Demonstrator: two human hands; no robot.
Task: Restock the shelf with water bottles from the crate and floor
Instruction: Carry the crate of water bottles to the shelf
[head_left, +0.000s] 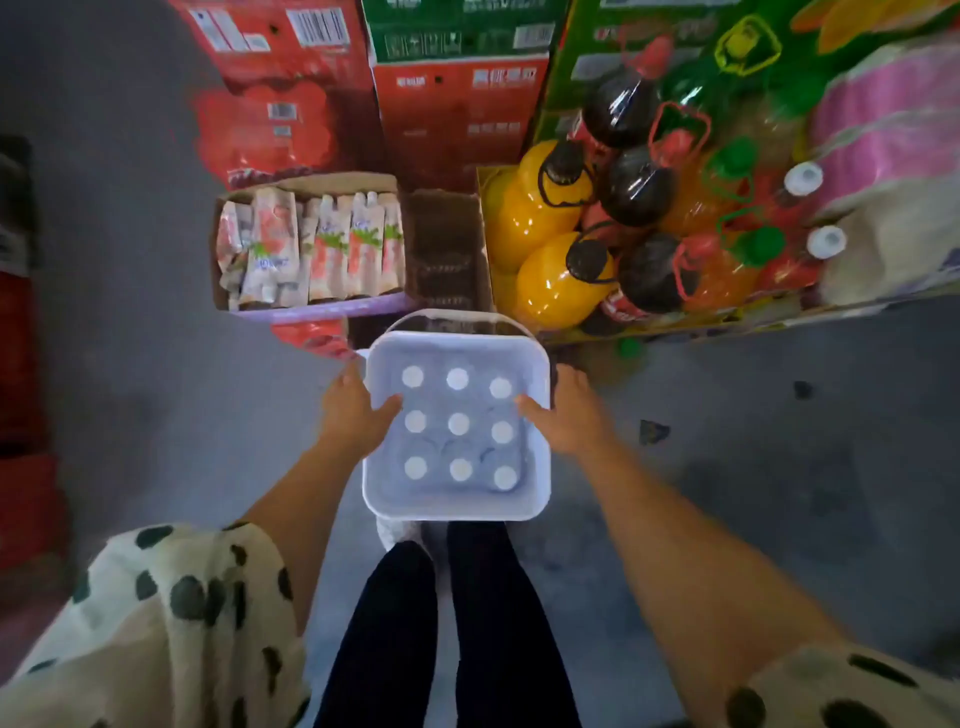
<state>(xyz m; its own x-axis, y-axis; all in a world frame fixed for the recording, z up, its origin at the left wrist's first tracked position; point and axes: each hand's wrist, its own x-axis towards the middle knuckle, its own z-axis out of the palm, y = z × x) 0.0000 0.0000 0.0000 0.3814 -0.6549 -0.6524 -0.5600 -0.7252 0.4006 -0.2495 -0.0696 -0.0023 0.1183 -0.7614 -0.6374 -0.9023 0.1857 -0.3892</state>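
Both hands — left hand, right hand — grip opposite rims of white crate, fingers curled over; nine water bottles upright inside.

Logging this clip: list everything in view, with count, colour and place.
crate: one, white, on the floor between both hands
caps: nine, white, three by three in the crate
pouches: a boxful, white and red, upper left
orange bottles: about three, upper right
dark bottles: about four, beside the orange ones
cartons: red and green, stacked at top
floor: grey
left hand: grip on the crate's left rim
right hand: grip on the right rim
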